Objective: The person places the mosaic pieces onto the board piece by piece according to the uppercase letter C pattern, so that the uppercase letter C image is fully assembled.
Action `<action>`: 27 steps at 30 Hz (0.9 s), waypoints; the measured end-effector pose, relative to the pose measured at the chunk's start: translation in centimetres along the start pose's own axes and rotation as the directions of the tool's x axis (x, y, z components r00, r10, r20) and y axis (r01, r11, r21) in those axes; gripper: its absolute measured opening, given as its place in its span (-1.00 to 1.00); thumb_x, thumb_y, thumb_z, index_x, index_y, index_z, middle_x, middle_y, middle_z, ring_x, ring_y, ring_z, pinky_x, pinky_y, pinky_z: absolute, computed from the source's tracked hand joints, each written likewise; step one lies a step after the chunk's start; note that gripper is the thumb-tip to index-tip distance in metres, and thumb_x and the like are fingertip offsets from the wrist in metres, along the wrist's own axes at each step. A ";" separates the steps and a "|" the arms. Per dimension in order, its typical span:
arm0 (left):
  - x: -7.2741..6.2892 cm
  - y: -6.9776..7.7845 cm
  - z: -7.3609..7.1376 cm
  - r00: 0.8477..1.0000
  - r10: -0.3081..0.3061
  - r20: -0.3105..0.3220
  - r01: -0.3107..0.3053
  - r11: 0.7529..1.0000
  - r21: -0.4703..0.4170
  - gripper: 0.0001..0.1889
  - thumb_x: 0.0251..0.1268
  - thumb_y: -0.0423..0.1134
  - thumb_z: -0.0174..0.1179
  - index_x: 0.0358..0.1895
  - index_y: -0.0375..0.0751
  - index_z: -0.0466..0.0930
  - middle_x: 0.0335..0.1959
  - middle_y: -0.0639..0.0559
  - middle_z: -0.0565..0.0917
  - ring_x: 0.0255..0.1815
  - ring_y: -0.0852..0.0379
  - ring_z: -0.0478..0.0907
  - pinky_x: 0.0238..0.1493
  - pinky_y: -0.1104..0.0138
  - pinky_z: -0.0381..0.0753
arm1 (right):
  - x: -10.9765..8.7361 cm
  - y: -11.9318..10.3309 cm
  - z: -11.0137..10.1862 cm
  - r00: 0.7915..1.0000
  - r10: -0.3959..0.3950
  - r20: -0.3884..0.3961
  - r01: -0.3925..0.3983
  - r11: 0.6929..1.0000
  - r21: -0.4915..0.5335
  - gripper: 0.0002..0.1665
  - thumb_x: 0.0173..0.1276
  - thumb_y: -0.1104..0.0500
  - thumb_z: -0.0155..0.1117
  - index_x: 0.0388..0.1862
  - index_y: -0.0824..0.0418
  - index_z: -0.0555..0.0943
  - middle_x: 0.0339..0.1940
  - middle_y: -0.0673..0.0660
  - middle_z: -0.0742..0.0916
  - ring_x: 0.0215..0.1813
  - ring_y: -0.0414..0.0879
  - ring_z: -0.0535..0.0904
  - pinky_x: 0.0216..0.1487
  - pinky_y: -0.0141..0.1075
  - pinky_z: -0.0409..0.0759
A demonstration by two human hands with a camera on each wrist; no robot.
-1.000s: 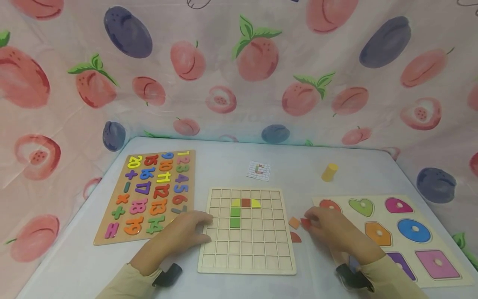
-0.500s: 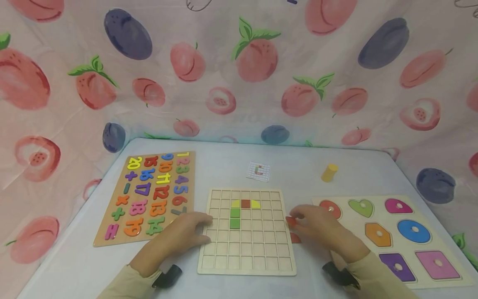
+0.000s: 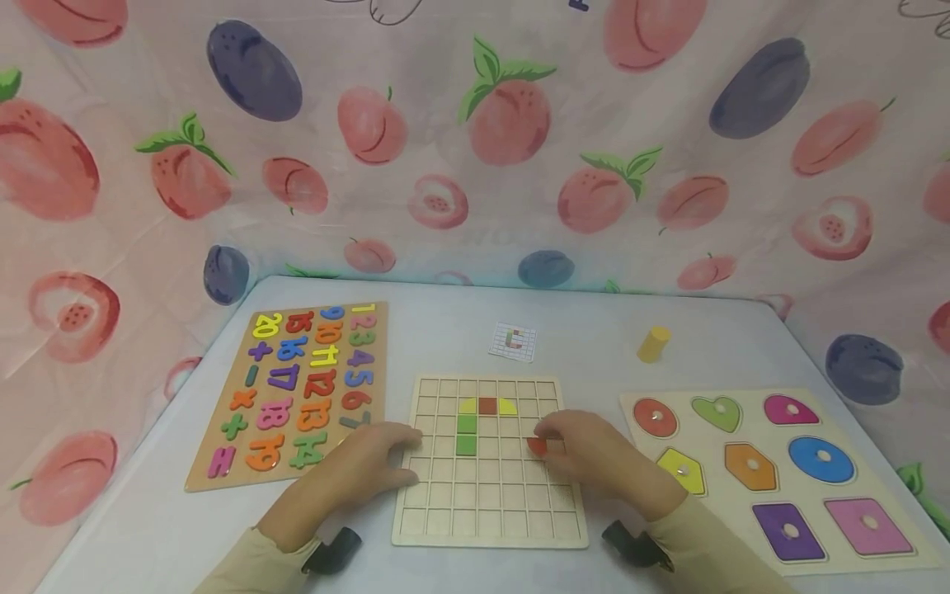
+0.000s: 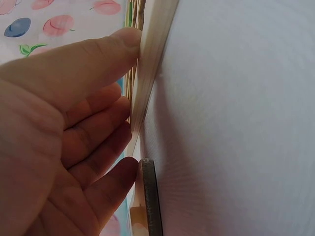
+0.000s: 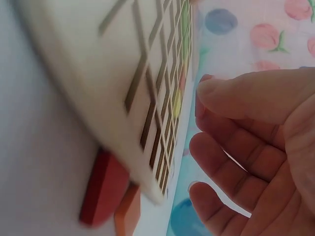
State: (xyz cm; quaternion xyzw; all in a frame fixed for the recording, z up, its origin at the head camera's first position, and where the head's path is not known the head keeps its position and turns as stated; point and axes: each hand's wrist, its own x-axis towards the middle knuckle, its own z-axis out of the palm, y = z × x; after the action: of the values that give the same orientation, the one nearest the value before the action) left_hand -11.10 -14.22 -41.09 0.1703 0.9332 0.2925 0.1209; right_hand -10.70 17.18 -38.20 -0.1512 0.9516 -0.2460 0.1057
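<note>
The wooden grid board (image 3: 490,521) lies in the middle of the table. Its cells hold two green squares (image 3: 466,435), a red square (image 3: 487,406) and two yellow quarter-round pieces (image 3: 507,406). My left hand (image 3: 364,462) rests thumb and fingertips against the board's left edge, fingers relaxed. Over the board's right-hand columns, my right hand (image 3: 594,454) pinches a red quarter-round piece (image 3: 536,446) between thumb and forefinger. Beside the board's right edge, another red piece (image 5: 101,191) and an orange square (image 5: 129,209) show in the right wrist view; the right hand hides them from the head view.
A number board (image 3: 256,388) lies at left, close by the left hand. At right is a knobbed shape puzzle (image 3: 712,528), partly under the right forearm. A small pattern card (image 3: 514,341) and a yellow cylinder (image 3: 654,344) are behind the grid board.
My right hand has carried the red quarter-round piece left, from beside the shape puzzle to over the grid board's right side. The left hand has stayed at the board's edge.
</note>
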 end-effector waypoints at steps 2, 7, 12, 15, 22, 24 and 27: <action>0.0 0.0 0.0 1.000 0.005 -0.002 -0.005 1.000 -0.001 -0.54 0.07 -0.25 0.52 0.10 -0.13 0.68 0.11 0.02 0.68 0.29 -0.09 0.50 0.34 0.02 0.45 | 0.2 -0.4 0.3 1.000 -0.016 0.007 0.016 1.000 0.000 -0.74 0.26 0.26 0.38 -0.05 0.16 0.70 -0.15 -0.02 0.74 -0.06 -0.03 0.60 0.13 -0.03 0.61; 0.0 -0.1 0.1 1.000 -0.002 0.000 0.002 1.000 -0.005 -0.54 0.08 -0.24 0.52 0.10 -0.12 0.68 0.13 0.02 0.67 0.31 -0.09 0.48 0.35 0.01 0.44 | 0.8 -1.1 0.7 0.993 -0.116 0.006 0.116 0.993 -0.013 -0.74 0.22 0.29 0.39 -0.08 0.19 0.70 -0.16 0.04 0.75 -0.07 -0.01 0.62 0.10 -0.02 0.62; 0.0 0.0 0.0 1.000 -0.005 0.004 0.005 1.000 -0.005 -0.55 0.08 -0.23 0.52 0.10 -0.11 0.68 0.14 0.02 0.67 0.31 -0.09 0.48 0.36 0.01 0.43 | 1.4 -1.6 1.3 0.985 -0.170 0.019 0.171 0.984 -0.046 -0.78 0.23 0.27 0.38 -0.11 0.19 0.70 -0.17 0.04 0.75 -0.10 -0.03 0.61 0.07 -0.04 0.63; -0.1 0.0 0.0 1.000 -0.002 0.004 0.002 1.000 -0.004 -0.55 0.09 -0.23 0.52 0.10 -0.11 0.68 0.14 0.03 0.67 0.32 -0.09 0.48 0.36 0.01 0.42 | 1.8 -1.8 1.7 0.975 -0.223 0.027 0.224 0.971 -0.080 -0.83 0.26 0.23 0.39 -0.16 0.16 0.70 -0.23 -0.01 0.73 -0.18 -0.09 0.58 -0.03 -0.13 0.64; 0.0 0.0 -0.1 1.000 0.015 0.005 -0.015 1.000 -0.001 -0.55 0.10 -0.23 0.51 0.11 -0.13 0.68 0.15 0.00 0.66 0.32 -0.11 0.47 0.36 -0.01 0.43 | 2.1 -2.7 2.0 0.958 -0.285 0.032 0.287 0.955 -0.071 -0.84 0.24 0.27 0.36 -0.19 0.14 0.68 -0.28 -0.06 0.69 -0.29 -0.15 0.49 -0.18 -0.23 0.61; 0.0 -0.1 0.0 1.000 0.017 0.005 -0.017 1.000 0.001 -0.54 0.10 -0.23 0.51 0.11 -0.14 0.68 0.16 -0.01 0.66 0.32 -0.12 0.47 0.35 -0.02 0.43 | 2.2 -2.9 2.0 0.955 -0.293 0.038 0.295 0.953 -0.066 -0.83 0.23 0.29 0.35 -0.17 0.16 0.68 -0.26 -0.04 0.70 -0.27 -0.15 0.51 -0.16 -0.23 0.62; 0.0 -0.1 0.0 1.000 0.015 0.003 -0.015 1.000 0.001 -0.54 0.10 -0.23 0.51 0.12 -0.14 0.67 0.15 -0.01 0.66 0.32 -0.12 0.47 0.35 -0.02 0.43 | 2.4 -3.3 2.3 0.953 -0.298 0.049 0.301 0.951 -0.065 -0.80 0.24 0.30 0.34 -0.14 0.19 0.69 -0.22 -0.01 0.72 -0.23 -0.14 0.55 -0.12 -0.21 0.64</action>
State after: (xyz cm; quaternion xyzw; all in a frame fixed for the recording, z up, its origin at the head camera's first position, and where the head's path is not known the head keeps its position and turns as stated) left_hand -11.12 -14.30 -41.12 0.1778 0.9318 0.2927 0.1198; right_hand -11.57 12.61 -38.78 -0.3021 0.9237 -0.2217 0.0801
